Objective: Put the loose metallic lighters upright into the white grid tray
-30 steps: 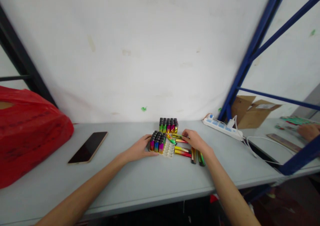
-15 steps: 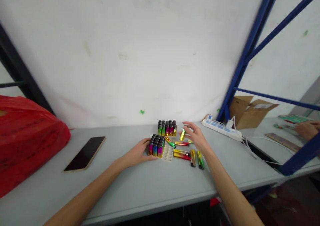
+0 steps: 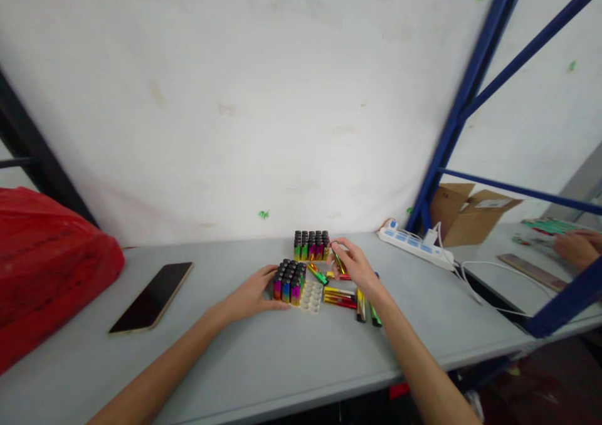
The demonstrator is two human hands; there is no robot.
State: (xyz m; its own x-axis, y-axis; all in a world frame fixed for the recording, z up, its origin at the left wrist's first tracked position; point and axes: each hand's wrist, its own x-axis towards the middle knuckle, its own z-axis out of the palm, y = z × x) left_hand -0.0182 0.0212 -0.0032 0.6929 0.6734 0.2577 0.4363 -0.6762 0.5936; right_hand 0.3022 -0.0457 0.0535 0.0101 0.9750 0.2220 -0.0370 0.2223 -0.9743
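Several black-topped rainbow lighters [image 3: 288,284] stand upright in the left part of a white tray [image 3: 311,297], whose right part shows bare round pockets. My left hand [image 3: 256,294] is wrapped round the left side of this tray and its lighters. Between the fingers of my right hand [image 3: 352,263] is a yellow-gold lighter [image 3: 339,262], tilted, above the table right of the tray. A second block of upright lighters [image 3: 311,247] stands behind. Loose lighters [image 3: 339,298] lie right of the tray, some partly hidden under my right hand and forearm.
A phone [image 3: 153,296] lies on the grey table [image 3: 263,362] at left, beside a red bag [image 3: 51,274]. At right are a white power strip [image 3: 416,247] with cables, a blue frame post [image 3: 446,140], a cardboard box [image 3: 470,215] and another person's hand [image 3: 576,249].
My right hand has moved left, towards the tray, with the lighter, which now leans the other way. The view has shifted slightly. My left hand stays at the tray.
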